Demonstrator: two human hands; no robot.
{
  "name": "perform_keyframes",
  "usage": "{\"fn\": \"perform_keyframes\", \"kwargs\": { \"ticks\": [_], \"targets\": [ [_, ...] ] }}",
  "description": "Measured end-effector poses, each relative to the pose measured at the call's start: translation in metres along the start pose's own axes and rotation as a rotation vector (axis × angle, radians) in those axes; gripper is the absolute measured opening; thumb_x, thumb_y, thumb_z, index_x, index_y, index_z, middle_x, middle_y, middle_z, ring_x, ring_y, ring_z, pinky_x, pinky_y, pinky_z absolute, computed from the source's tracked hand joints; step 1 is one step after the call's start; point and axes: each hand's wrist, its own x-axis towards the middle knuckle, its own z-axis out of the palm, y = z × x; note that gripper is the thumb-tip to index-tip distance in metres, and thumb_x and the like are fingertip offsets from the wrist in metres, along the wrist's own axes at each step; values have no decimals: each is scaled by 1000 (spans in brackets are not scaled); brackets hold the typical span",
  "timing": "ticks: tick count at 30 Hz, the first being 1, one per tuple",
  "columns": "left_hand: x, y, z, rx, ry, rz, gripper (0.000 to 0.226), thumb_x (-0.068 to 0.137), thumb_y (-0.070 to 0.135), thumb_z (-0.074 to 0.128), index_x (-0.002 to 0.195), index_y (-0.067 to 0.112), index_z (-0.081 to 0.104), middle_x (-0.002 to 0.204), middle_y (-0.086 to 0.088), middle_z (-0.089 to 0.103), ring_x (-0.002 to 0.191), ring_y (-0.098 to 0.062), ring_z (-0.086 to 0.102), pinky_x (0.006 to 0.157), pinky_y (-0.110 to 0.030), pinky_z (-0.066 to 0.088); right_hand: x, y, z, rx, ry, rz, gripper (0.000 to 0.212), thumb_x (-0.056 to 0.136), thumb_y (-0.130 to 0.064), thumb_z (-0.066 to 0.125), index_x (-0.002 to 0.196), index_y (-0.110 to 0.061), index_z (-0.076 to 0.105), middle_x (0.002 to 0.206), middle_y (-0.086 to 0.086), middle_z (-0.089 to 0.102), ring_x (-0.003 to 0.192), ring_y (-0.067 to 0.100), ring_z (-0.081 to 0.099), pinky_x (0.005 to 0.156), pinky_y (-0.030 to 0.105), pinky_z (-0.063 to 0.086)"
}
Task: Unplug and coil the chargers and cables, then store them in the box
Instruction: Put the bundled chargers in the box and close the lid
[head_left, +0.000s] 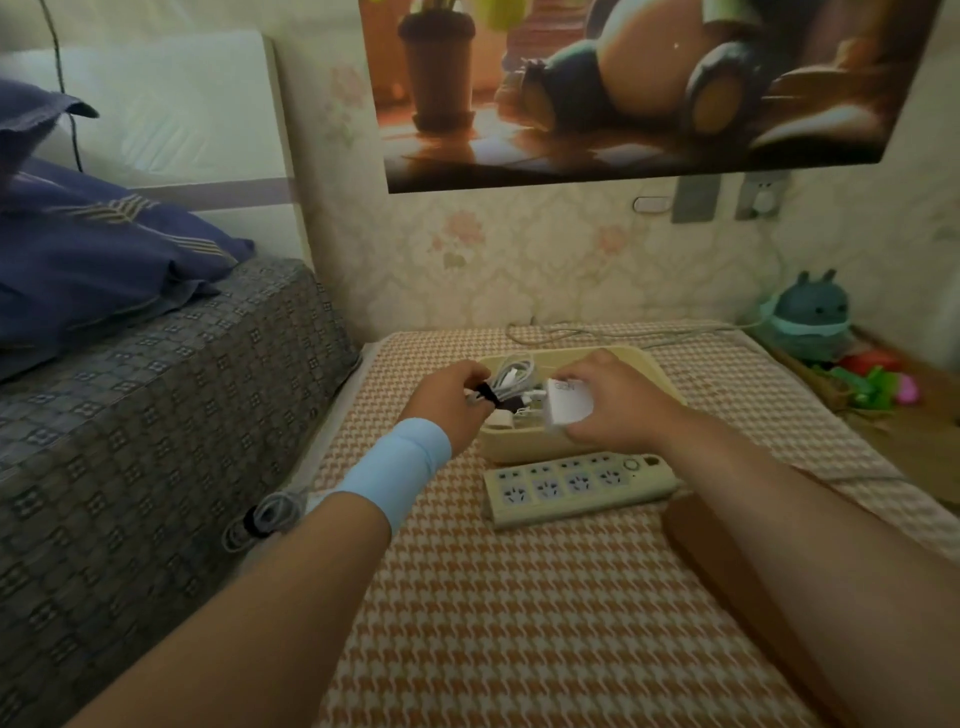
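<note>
Two items held over box (511, 447) on checked cloth: left hand (457, 397), fingers curled, pinches strapped cable coil (488, 391) — right hand (613, 408) grips white charger (569, 408). Power strip (576, 483) just before box.

Floral wallpaper (519, 260), cartoon poster (623, 88), bed (130, 389) at left

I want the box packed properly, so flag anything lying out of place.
A coiled grey cable with a black tie lies at the table's left edge beside the bed, outside the cream box. A loose cord also trails behind the box.
</note>
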Motion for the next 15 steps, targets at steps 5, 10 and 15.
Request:
{"fn": "perform_keyframes", "kwargs": {
  "ticks": [5,10,15],
  "targets": [
    [70,20,45,92,-89,55,34,94,17,61,128,21,60,131,-7,60,110,-28,60,91,-37,53,36,61,4,-20,65,103,72,82,-35,80,145,-22,48,135,9,47,121,31,49,85,31,36],
    [138,34,85,290,-175,112,41,95,10,56,134,23,56,138,-8,55,112,-30,60,89,-35,51,77,101,15,-92,81,207,64,84,-37,79,140,-19,53,130,14,47,118,36,50,83,34,40],
    [171,27,109,560,-286,131,42,96,10,54,133,28,57,134,-4,58,109,-29,61,91,-38,53,105,116,27,-101,5,211,51,86,-23,74,133,-14,59,134,13,58,121,33,55,97,42,49]
  ]
}}
